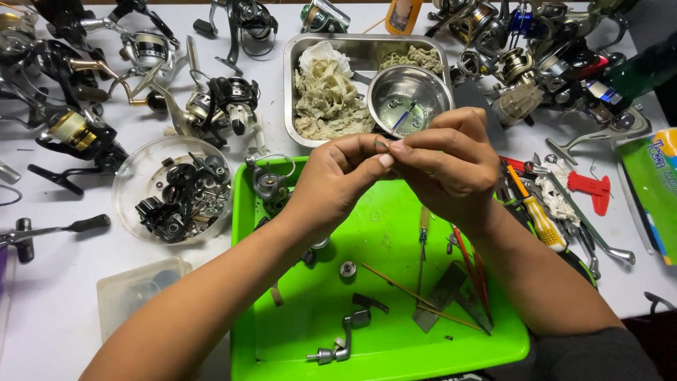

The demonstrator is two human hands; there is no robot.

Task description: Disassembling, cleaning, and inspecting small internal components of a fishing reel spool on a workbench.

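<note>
Resting nearest on the green tray (395, 346) is a metal reel handle (343, 337); above it, the left hand (331, 185) and right hand (451, 166) pinch closed on a tiny reel part (381, 145), likely light, rigid, slippery, best held fingertip-to-fingertip; beyond, a steel bowl (407, 99).

Both forearms are bare to the elbow. A dark grey sleeve (599, 356) covers the right upper arm. No gloves worn
</note>
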